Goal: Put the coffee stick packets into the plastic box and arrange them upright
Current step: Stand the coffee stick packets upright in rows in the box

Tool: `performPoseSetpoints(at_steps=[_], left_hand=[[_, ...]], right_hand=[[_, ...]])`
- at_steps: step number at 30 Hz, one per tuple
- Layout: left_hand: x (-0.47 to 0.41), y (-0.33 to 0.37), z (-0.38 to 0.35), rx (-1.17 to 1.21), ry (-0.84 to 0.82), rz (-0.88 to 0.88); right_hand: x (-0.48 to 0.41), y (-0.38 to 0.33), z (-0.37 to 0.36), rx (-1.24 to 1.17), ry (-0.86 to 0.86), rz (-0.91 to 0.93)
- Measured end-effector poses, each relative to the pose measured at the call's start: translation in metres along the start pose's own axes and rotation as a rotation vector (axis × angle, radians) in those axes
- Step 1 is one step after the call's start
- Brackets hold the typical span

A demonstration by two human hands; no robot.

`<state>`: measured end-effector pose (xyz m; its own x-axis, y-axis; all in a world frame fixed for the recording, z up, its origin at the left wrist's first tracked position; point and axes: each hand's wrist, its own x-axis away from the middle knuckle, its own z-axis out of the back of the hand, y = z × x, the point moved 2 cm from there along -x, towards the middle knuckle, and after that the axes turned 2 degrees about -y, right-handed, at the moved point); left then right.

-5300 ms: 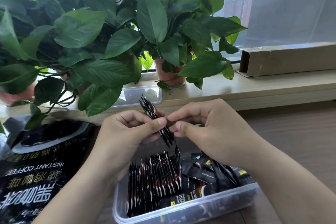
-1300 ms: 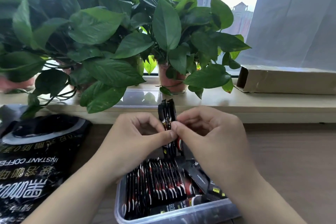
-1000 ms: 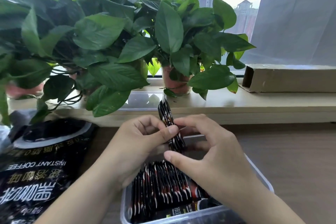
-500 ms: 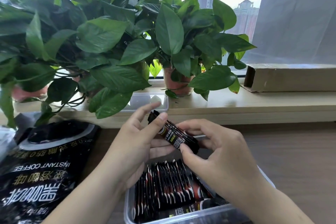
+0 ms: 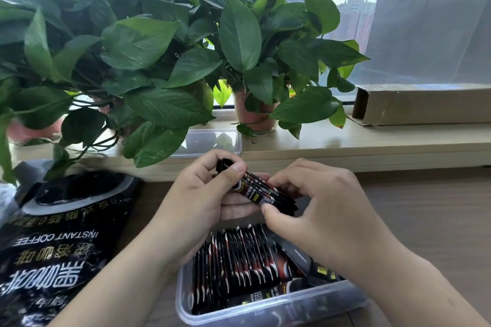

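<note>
A small bundle of black coffee stick packets (image 5: 263, 192) lies slanted between both hands, above the clear plastic box (image 5: 265, 312). My left hand (image 5: 202, 204) grips the bundle's upper end, thumb over the top. My right hand (image 5: 321, 210) pinches its lower end with thumb and fingertips. Inside the box a row of packets (image 5: 233, 260) stands on edge at the left. A few loose packets (image 5: 318, 271) lie flat at the right, partly hidden by my right wrist.
A large black instant coffee bag (image 5: 53, 241) lies on the wooden table at the left. On the windowsill behind are the clear box lid (image 5: 212, 141), leafy potted plants (image 5: 159, 48) and a long cardboard box (image 5: 425, 106).
The bundle, held upright a second ago, has tipped to a slant with its faces up. My right hand shifted to its lower end. The view drifted slightly.
</note>
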<state>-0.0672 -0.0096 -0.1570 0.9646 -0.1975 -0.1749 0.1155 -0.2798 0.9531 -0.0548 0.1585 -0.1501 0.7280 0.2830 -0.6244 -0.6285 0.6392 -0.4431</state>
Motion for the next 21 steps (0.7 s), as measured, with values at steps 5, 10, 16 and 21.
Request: performPoseSetpoints(at_steps=[5, 10, 16, 21], left_hand=[[-0.002, -0.002, 0.007, -0.24, 0.118, -0.154], [-0.007, -0.003, 0.029, -1.003, 0.067, -0.542], [-0.024, -0.014, 0.001, -1.357, -0.587, -0.546], [-0.052, -0.033, -0.014, -1.612, -0.867, -0.447]], right_hand=[[0.001, 0.01, 0.016, -0.071, 0.086, -0.164], [0.003, 0.031, 0.03, -0.245, 0.214, -0.409], [0.008, 0.046, 0.02, -0.321, 0.237, -0.538], [0.008, 0.049, 0.018, -0.311, 0.241, -0.535]])
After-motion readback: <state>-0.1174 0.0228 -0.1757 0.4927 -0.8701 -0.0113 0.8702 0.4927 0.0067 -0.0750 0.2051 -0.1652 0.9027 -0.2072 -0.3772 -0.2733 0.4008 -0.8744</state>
